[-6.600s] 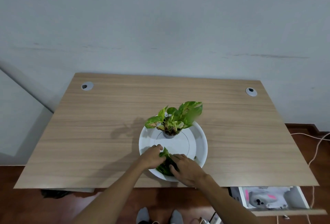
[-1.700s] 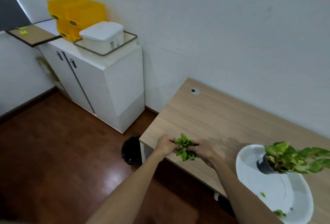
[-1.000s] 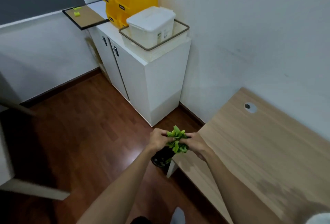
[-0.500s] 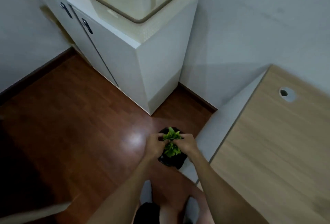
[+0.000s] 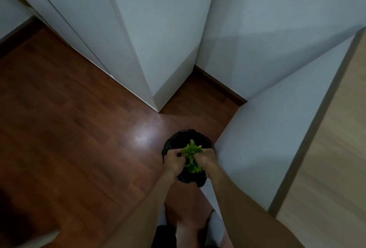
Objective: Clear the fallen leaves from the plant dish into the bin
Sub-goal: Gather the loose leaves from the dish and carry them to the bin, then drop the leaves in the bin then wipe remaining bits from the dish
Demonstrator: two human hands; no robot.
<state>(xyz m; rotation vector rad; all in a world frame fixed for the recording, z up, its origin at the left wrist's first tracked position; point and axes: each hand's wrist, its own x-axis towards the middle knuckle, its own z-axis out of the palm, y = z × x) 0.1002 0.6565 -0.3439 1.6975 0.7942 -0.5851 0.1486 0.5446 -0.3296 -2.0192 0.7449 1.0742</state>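
A bunch of green leaves [image 5: 191,156] is pressed between my left hand [image 5: 174,161] and my right hand [image 5: 207,158]. Both hands are directly over the open mouth of a small black bin [image 5: 185,139] lined with a black bag, which stands on the wooden floor. The bin's near rim is partly hidden by my hands and the leaves. The plant and its white dish are out of view.
The bin stands against the white side panel of the desk [image 5: 273,129], whose wooden top [image 5: 332,148] runs along the right edge. A white cabinet [image 5: 138,40] rises behind it. Dark wooden floor [image 5: 69,129] spreads to the left. My feet [image 5: 214,226] are below the bin.
I have carried the leaves from the dish on the desk, turned left and down, and lowered both hands over the bin. The view now looks nearly straight down.
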